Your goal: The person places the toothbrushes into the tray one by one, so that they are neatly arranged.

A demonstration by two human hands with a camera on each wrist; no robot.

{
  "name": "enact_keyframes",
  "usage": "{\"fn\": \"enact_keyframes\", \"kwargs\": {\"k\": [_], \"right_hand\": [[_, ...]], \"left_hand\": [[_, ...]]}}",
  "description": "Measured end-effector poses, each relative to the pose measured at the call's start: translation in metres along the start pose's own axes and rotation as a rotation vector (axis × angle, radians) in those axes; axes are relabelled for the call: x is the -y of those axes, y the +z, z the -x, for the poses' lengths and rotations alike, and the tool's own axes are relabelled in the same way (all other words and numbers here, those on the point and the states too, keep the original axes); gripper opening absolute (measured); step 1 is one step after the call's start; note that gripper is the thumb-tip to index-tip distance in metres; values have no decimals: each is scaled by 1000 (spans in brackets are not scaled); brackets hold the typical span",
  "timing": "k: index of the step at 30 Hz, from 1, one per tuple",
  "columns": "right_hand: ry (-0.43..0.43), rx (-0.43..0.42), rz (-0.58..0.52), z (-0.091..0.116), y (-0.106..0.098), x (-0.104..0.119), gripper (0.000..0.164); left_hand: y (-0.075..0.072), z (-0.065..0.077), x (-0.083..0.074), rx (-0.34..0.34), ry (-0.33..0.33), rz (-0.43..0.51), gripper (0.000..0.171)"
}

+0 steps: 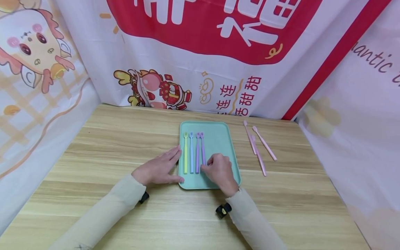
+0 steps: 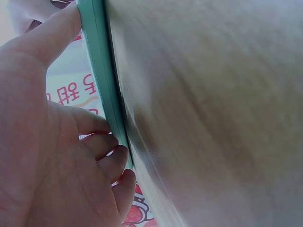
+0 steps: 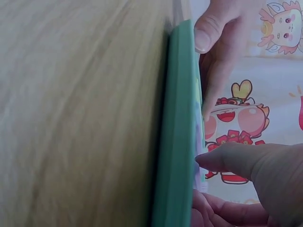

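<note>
A mint-green tray [image 1: 218,139] lies on the table with a row of toothbrushes on it. From the left they are a yellow toothbrush [image 1: 185,152], a blue toothbrush [image 1: 191,152] and two purple ones, all heads away from me. My right hand [image 1: 221,172] is over the tray's right half, thumb and fingers pinching the handle end of the rightmost purple toothbrush [image 1: 202,147]; its tip is hidden by the fingers. My left hand [image 1: 159,168] rests along the tray's left edge, fingers extended, thumb at the near-left corner. In the left wrist view its fingertips touch the tray's rim [image 2: 106,80].
Right of the tray, three pink toothbrushes lie loosely on the wooden table [image 1: 281,198], one pink toothbrush [image 1: 265,144] farthest right. A printed cloth [image 1: 193,45] hangs behind the table, with more cloth along both sides.
</note>
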State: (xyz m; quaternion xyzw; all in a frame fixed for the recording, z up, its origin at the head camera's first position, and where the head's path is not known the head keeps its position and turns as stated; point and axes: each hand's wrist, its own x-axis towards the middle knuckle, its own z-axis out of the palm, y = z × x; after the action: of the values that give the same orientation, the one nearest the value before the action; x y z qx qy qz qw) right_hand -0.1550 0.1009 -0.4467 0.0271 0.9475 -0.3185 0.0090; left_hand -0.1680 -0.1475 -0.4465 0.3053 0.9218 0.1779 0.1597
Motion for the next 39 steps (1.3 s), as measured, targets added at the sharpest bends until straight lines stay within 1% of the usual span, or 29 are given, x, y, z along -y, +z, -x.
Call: {"fn": "enact_keyframes", "kwargs": {"k": [4,7,13,16,20,26,33,39], "right_hand": [[-8,0,-7,0,-3,-1,14],[-30,-4,-18,1,-4,0,13],[-112,9,-44,3,-1,8,10],[-140,17,-43,4,1,11,11],[-155,30,-32,6,2,16,14],[-180,37,20,6,4,22,9],[-171,66,53,5,6,28,7],[-189,62,70,5,7,28,6]], "left_hand": [[0,0,0,0,-3,-4,109],[0,0,1,0,-2,-8,109],[0,0,1,0,-4,-5,109],[0,0,1,-1,-4,-9,109],[1,-1,1,-1,0,-19,110],[1,-2,1,4,-6,-25,110],[1,-1,1,3,-3,-18,110],[1,-1,2,4,-4,-18,110]]}}
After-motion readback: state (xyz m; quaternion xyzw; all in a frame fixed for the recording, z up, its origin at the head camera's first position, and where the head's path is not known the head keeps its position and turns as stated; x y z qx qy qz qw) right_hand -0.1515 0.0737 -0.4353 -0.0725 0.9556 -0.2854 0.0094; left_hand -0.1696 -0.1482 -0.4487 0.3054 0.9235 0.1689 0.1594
